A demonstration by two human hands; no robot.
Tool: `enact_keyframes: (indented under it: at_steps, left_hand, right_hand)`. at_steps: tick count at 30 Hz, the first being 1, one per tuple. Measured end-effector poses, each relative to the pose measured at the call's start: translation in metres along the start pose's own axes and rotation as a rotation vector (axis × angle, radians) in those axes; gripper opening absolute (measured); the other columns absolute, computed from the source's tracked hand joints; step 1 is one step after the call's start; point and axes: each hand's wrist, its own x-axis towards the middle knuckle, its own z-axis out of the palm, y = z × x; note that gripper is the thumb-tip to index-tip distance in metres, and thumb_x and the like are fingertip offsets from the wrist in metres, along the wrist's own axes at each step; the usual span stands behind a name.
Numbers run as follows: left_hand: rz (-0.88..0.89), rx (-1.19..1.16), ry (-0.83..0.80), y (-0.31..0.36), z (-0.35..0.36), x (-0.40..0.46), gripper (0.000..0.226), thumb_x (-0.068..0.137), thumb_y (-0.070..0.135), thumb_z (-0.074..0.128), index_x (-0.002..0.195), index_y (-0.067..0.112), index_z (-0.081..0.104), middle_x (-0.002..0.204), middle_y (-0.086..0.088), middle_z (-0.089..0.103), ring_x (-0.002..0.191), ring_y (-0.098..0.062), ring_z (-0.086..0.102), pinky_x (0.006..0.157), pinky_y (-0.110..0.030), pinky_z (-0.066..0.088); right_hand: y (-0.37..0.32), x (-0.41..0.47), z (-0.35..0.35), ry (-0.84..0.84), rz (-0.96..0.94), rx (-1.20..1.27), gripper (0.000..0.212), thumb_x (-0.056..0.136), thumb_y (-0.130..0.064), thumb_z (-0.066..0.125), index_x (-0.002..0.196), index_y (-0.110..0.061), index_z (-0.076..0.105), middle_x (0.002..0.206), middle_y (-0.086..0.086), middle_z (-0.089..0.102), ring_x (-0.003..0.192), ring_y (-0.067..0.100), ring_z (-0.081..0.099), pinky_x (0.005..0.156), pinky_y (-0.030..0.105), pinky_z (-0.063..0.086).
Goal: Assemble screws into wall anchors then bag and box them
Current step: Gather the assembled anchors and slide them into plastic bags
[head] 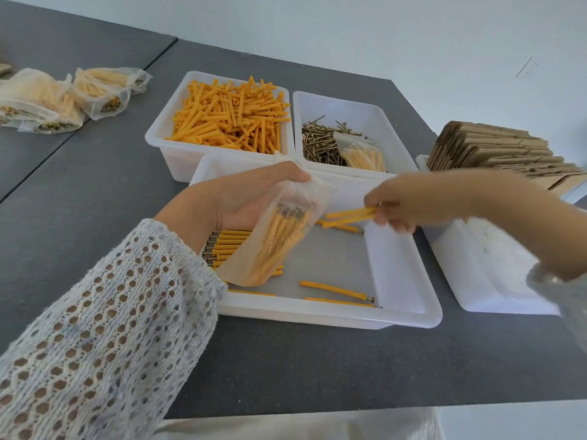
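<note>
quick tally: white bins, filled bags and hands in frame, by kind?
White bins: 4 (anchor bin, screw bin, near tray, right-hand bin)
Filled bags: 5 (3 on the table at far left, 1 in the screw bin, 1 held by the left hand)
Hands: 2 (left hand, right hand)
Total: 11
</note>
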Motion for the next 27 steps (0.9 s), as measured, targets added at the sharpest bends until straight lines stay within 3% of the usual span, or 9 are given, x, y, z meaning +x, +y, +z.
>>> enact_keyframes:
  at_steps: [4,7,12,15,17,20,22,24,27]
  left_hand:
    - [0.01,-0.017,0.013,0.0,0.001,-0.001,0.044,0.084,0.033,0.061,0.123,0.014,0.066,0.137,-0.025,0.054,0.113,-0.033,0.049,0.11,-0.052,0.036]
    - [0.009,-0.001,0.027,0.001,0.002,-0.001,0.047,0.084,0.034,0.058,0.125,0.014,0.062,0.136,-0.025,0.056,0.111,-0.032,0.051,0.106,-0.048,0.039]
    - [0.0,-0.035,-0.015,0.003,0.004,-0.003,0.033,0.083,0.032,0.057,0.109,0.015,0.071,0.105,-0.013,0.064,0.093,-0.029,0.055,0.085,-0.037,0.049]
    - [0.013,-0.057,-0.061,0.002,0.006,-0.002,0.043,0.086,0.029,0.054,0.125,0.013,0.063,0.111,-0.014,0.056,0.094,-0.029,0.05,0.082,-0.034,0.048]
    - [0.009,-0.078,-0.078,0.003,0.007,-0.004,0.035,0.084,0.026,0.055,0.114,0.016,0.069,0.107,-0.011,0.061,0.091,-0.025,0.055,0.078,-0.031,0.053]
    - [0.027,-0.067,-0.064,0.004,0.008,-0.004,0.034,0.082,0.023,0.055,0.111,0.012,0.068,0.103,-0.012,0.061,0.09,-0.021,0.058,0.076,-0.03,0.054]
    - [0.044,-0.056,-0.046,0.004,0.007,-0.003,0.036,0.08,0.024,0.056,0.113,0.01,0.061,0.102,-0.012,0.06,0.088,-0.02,0.058,0.076,-0.03,0.053]
    - [0.049,-0.036,-0.051,0.004,0.007,-0.002,0.036,0.079,0.025,0.061,0.113,0.013,0.061,0.099,-0.009,0.062,0.085,-0.02,0.057,0.078,-0.032,0.05]
    - [0.04,-0.027,-0.086,0.003,0.005,-0.002,0.035,0.071,0.031,0.07,0.104,0.019,0.07,0.097,-0.008,0.066,0.086,-0.023,0.053,0.08,-0.035,0.046]
  right_hand:
    - [-0.004,-0.013,-0.053,0.165,-0.031,-0.178,0.027,0.1,-0.007,0.04,0.082,-0.014,0.059,0.07,0.002,0.06,0.061,0.019,0.053,0.06,0.026,0.045]
    - [-0.023,-0.011,-0.067,0.221,-0.08,-0.278,0.029,0.101,-0.011,0.042,0.079,-0.02,0.059,0.077,0.004,0.062,0.065,0.018,0.054,0.065,0.03,0.045]
    - [-0.064,0.004,-0.058,0.117,-0.16,-0.425,0.025,0.099,-0.007,0.041,0.086,-0.018,0.061,0.08,0.001,0.059,0.078,0.022,0.055,0.064,0.028,0.042]
    - [-0.081,0.014,-0.053,0.021,-0.195,-0.508,0.025,0.1,-0.01,0.043,0.081,-0.021,0.056,0.082,0.004,0.058,0.079,0.023,0.054,0.067,0.029,0.043]
    - [-0.089,0.017,-0.052,-0.002,-0.247,-0.535,0.024,0.098,-0.012,0.046,0.078,-0.024,0.05,0.082,0.004,0.059,0.077,0.023,0.055,0.07,0.033,0.044]
    - [-0.089,0.019,-0.056,0.021,-0.369,-0.359,0.026,0.092,-0.008,0.053,0.079,-0.03,0.053,0.079,-0.002,0.066,0.07,0.011,0.06,0.067,0.027,0.046]
    - [-0.079,0.018,-0.058,0.044,-0.41,-0.139,0.024,0.092,-0.006,0.056,0.092,-0.029,0.062,0.088,-0.004,0.073,0.076,-0.001,0.065,0.076,0.025,0.051]
    - [-0.064,0.018,-0.06,0.091,-0.403,0.035,0.026,0.094,-0.003,0.052,0.103,-0.023,0.066,0.099,0.0,0.074,0.09,0.005,0.07,0.089,0.032,0.055]
    - [-0.04,0.018,-0.053,0.168,-0.302,0.131,0.029,0.096,0.003,0.041,0.092,-0.014,0.065,0.099,0.007,0.072,0.09,0.016,0.073,0.09,0.037,0.056]
